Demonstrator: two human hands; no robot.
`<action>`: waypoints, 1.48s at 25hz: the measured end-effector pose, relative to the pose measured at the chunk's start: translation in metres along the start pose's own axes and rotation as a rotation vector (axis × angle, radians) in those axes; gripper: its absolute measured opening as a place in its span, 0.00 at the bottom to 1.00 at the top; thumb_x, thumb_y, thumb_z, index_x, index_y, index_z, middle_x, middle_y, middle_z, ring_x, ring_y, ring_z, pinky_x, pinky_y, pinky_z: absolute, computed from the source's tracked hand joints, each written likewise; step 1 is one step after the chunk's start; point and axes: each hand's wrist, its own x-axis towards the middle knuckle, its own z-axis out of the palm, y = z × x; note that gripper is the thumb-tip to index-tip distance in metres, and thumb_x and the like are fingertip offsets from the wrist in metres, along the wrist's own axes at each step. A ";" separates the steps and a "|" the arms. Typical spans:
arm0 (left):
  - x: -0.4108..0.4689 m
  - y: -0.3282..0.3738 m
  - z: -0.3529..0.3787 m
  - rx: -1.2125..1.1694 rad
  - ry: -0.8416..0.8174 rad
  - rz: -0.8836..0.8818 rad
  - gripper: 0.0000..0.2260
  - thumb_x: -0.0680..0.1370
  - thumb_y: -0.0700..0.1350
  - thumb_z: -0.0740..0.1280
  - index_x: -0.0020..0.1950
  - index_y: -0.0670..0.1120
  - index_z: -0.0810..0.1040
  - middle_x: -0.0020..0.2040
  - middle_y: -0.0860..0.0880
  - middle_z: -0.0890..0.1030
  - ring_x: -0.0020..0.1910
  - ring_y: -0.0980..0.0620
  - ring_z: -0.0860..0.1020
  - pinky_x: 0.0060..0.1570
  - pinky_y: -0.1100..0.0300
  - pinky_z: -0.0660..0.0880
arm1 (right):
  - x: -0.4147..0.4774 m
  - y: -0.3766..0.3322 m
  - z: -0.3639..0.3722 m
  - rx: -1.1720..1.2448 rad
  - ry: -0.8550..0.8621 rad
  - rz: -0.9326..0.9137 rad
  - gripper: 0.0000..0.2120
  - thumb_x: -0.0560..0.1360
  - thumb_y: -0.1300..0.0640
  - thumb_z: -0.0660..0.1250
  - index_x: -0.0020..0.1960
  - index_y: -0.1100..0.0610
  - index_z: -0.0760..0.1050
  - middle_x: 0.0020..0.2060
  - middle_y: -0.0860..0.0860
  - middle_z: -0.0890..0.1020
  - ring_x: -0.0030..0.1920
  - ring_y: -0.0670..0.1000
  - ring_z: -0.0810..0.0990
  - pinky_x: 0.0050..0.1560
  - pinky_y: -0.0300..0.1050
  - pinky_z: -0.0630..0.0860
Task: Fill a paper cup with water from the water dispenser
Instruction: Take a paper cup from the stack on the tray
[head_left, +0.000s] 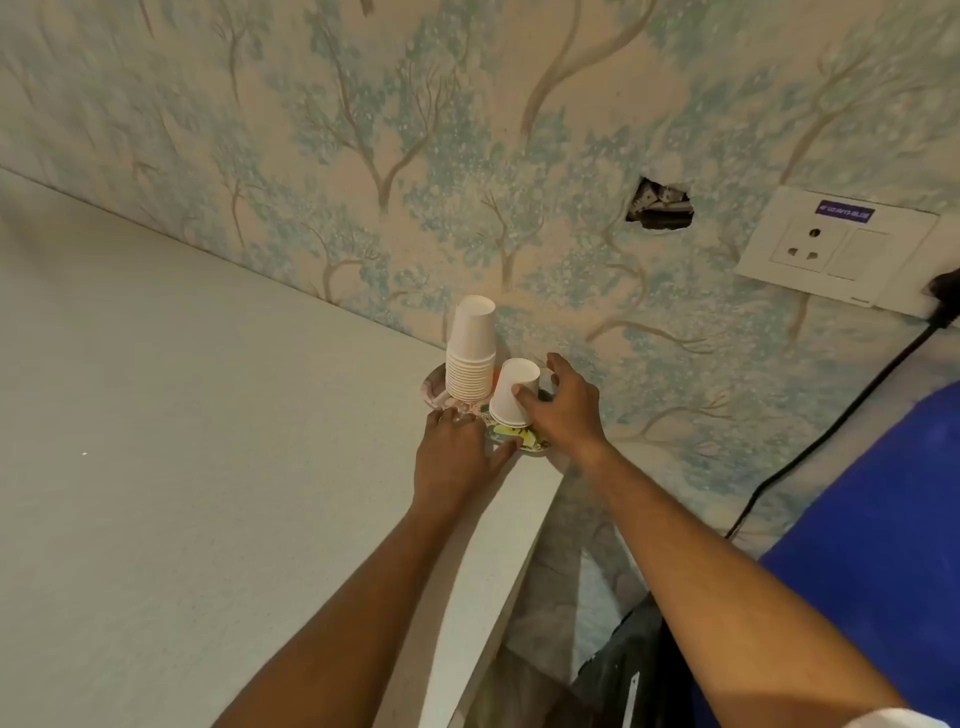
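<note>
Fingers (522, 391) of right hand (563, 408) grip inverted paper cup (511, 389).

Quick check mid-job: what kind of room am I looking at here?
Probably a home or small-office refreshment corner: a white counter against tree-patterned wallpaper, stacks of upturned paper cups on a patterned plate, and a wall socket beside a blue water bottle.

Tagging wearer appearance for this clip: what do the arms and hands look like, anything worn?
Both hands, left and right, are bare: no gloves, and no rings, watch or bands show. Forearms are bare too. A bit of white fabric, maybe a sleeve, shows at the bottom right corner by the right arm.
</note>
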 end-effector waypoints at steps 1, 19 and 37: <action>-0.001 0.001 0.002 0.029 0.010 0.018 0.28 0.80 0.70 0.61 0.67 0.50 0.80 0.65 0.48 0.84 0.66 0.46 0.79 0.75 0.49 0.70 | 0.003 -0.001 0.001 0.010 -0.001 -0.005 0.38 0.76 0.49 0.76 0.80 0.58 0.65 0.77 0.56 0.73 0.78 0.61 0.69 0.77 0.61 0.68; 0.016 0.036 0.005 -0.344 0.017 -0.277 0.33 0.73 0.59 0.77 0.70 0.45 0.70 0.69 0.41 0.77 0.72 0.37 0.73 0.75 0.42 0.68 | 0.004 -0.002 0.006 -0.017 0.016 -0.094 0.22 0.68 0.51 0.83 0.58 0.57 0.83 0.54 0.54 0.87 0.56 0.55 0.84 0.57 0.46 0.78; 0.019 0.035 0.014 -0.386 0.056 -0.315 0.37 0.69 0.61 0.80 0.69 0.46 0.69 0.68 0.43 0.78 0.71 0.37 0.73 0.78 0.41 0.62 | 0.015 -0.015 -0.015 0.054 0.055 -0.146 0.20 0.64 0.50 0.85 0.52 0.55 0.85 0.42 0.45 0.85 0.44 0.46 0.84 0.47 0.38 0.81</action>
